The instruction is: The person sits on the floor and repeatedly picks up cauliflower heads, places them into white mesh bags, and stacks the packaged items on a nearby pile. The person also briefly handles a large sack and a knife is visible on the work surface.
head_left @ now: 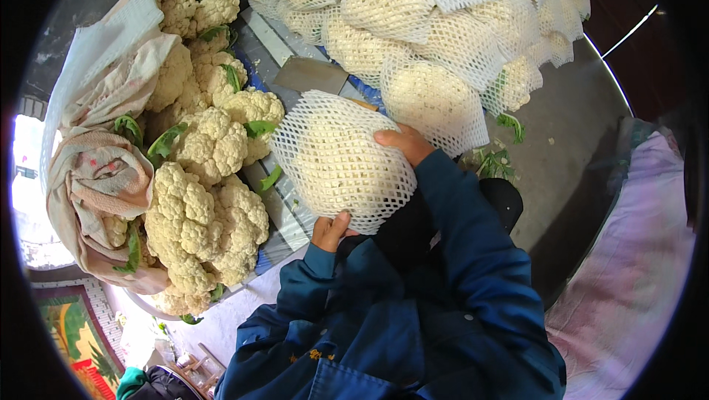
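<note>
Between my two hands is a cauliflower in a white foam net sleeve [343, 162], held above the edge of the striped work surface. My left hand [330, 231] grips its near end, thumb on top of the net. On the far right side my right hand [407, 144] presses the net with its thumb, the other fingers hidden beneath. Just beyond lies a cleaver [311, 75], its wooden handle [363, 104] partly covered by the netted head. To the left are several bare cauliflowers [213, 145] with some green leaves. Another netted cauliflower [429, 102] rests right beside my right hand.
A heap of netted cauliflowers [388, 1] fills the far side. Crumpled cloths [99, 173] lie over the left pile. Leaf scraps [494, 163] lie on the grey floor [545, 178] at right. A pinkish cloth cover [626, 267] stands farther right, and a wooden stool [202, 369] is at lower left.
</note>
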A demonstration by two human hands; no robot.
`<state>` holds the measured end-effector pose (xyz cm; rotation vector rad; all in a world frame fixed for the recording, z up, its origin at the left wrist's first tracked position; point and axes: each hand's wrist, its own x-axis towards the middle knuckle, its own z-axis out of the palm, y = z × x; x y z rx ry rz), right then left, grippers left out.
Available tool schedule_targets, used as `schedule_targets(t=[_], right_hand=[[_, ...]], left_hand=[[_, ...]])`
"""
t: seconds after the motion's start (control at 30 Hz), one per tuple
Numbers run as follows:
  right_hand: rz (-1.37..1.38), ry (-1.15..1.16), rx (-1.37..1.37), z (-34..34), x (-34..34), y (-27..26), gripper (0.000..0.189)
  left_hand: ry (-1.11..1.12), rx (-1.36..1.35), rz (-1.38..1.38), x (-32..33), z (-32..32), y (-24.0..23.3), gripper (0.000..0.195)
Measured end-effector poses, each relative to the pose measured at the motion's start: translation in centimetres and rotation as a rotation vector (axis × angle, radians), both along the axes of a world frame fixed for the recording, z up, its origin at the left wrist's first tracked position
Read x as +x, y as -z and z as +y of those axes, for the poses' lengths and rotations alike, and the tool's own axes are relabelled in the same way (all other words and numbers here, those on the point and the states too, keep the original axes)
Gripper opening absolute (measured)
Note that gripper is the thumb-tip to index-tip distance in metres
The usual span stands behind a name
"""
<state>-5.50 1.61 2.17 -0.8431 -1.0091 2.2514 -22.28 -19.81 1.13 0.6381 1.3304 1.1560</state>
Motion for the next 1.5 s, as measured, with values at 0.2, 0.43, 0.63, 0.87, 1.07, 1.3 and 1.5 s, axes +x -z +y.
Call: schedule_targets(t=[0.2,0.43,0.63,0.87,1.07,1.3,1.5], right_hand=[[-0.386,0.185,0.304,-1.5,1.2,-0.6,0.058],[-0.608,0.519,0.585,-8.8,6.1,-3.5,0.031],[-0.458,0.28,0.205,-11.4,6.1,-2.1,0.037],[-0.403,0.276,0.227,-12.3,3.2,-2.7,0.025],[-0.3,0.405,0.333,-12.7,3.3,-3.6,0.02],[-0.099,0.5,0.162,-12.0,2.4,-5.2,0.02],[-0.175,0.441,0.142,-11.2,1.6,-5.5,0.016]], left_hand=[[-0.078,-0.092,0.065,0.3,-0.3,0.4,0.068],[0.147,-0.106,0.126,-2.2,0.2,-0.7,0.039],[0.084,0.316,0.703,-7.9,1.3,-7.3,0.022],[-0.132,0.572,1.09,-9.6,10.5,-6.6,0.064],[-0.151,0.206,1.061,-10.9,16.1,-3.9,0.088],[0.035,0.117,1.187,-11.0,16.8,-5.7,0.083],[0.078,0.309,0.739,-10.4,17.7,-5.7,0.053]])
